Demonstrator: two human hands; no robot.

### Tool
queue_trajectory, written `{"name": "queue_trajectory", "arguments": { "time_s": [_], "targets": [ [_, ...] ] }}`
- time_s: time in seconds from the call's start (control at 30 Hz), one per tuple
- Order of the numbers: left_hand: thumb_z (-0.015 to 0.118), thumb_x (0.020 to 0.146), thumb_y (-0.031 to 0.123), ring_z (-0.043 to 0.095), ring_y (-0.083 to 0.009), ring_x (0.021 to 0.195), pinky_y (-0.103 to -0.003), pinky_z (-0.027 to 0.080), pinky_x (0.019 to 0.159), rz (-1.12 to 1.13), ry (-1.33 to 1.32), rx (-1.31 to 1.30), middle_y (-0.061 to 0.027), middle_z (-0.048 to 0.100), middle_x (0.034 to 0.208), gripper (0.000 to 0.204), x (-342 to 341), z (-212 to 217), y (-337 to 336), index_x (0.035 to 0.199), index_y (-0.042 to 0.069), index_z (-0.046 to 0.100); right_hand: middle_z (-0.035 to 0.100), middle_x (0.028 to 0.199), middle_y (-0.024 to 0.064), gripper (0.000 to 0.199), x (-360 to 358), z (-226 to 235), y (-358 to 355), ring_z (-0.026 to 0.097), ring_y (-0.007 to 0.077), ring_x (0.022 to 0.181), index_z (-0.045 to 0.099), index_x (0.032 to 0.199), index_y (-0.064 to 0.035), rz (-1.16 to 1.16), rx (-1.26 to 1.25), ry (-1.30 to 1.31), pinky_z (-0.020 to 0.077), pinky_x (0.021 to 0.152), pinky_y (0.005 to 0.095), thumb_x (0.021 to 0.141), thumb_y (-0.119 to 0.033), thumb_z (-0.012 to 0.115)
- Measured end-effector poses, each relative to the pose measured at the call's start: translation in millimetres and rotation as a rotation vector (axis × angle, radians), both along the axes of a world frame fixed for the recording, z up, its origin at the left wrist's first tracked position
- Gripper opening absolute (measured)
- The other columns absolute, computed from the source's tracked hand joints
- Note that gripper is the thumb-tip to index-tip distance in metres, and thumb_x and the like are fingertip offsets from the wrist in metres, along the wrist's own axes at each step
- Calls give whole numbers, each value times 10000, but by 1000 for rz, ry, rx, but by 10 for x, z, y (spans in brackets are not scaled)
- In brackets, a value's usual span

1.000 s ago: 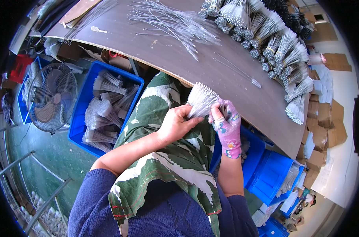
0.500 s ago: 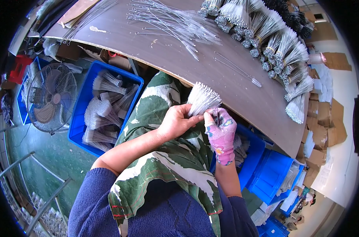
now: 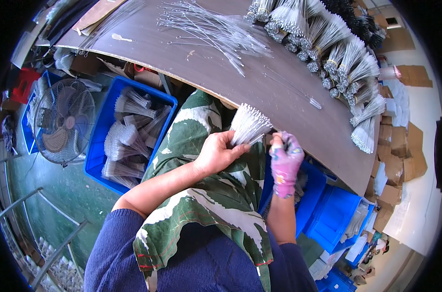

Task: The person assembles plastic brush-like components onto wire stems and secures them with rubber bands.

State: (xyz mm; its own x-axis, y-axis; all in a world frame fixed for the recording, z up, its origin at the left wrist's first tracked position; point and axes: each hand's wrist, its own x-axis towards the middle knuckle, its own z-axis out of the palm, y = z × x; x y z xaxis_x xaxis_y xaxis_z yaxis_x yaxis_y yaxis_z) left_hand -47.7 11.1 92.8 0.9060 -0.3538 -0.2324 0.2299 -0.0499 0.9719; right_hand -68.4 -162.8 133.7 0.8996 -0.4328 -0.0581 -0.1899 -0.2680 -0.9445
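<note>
My bare left hand (image 3: 218,153) is closed around a bundle of thin wire brushes (image 3: 250,124), its white-tipped ends fanned up and away from me, above my lap at the table's edge. To the right of the bundle is my right hand (image 3: 285,163) in a pink flowered glove with bare fingertips. Its thumb and finger are pinched together, a little apart from the bundle; whatever they hold is too small to make out. On the table beyond, a couple of loose wire brushes (image 3: 314,102) lie by themselves.
The brown table (image 3: 206,68) curves round in front of me. It carries a loose pile of wire brushes (image 3: 216,31) and many tied bundles (image 3: 347,63) at right. Blue bins (image 3: 92,158) of bundles stand left and right (image 3: 335,221). A fan (image 3: 65,119) stands far left.
My right hand has moved off the bundle, to the right and slightly away from my left hand. The left hand and its bundle have hardly moved.
</note>
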Motion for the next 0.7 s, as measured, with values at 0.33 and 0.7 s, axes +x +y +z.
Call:
{"name": "queue_trajectory", "arguments": {
  "time_s": [0.33,0.7],
  "targets": [
    [682,766,260,591,-186,556,-327,465,565,5,-36,64,-120,600,618,262,-28,-8,-27,813,9,626,566,691,-26,30,32,251,209,485,26,566,610,831,-18,212,89,-4,396,499,195,825,-41,629],
    [673,781,233,549,-121,544,-306,456,557,-7,13,-37,-86,595,607,227,-28,-12,-1,828,14,635,555,692,-32,52,-23,194,70,494,43,580,596,830,-18,208,132,92,408,517,201,831,-59,627]
  ]
}}
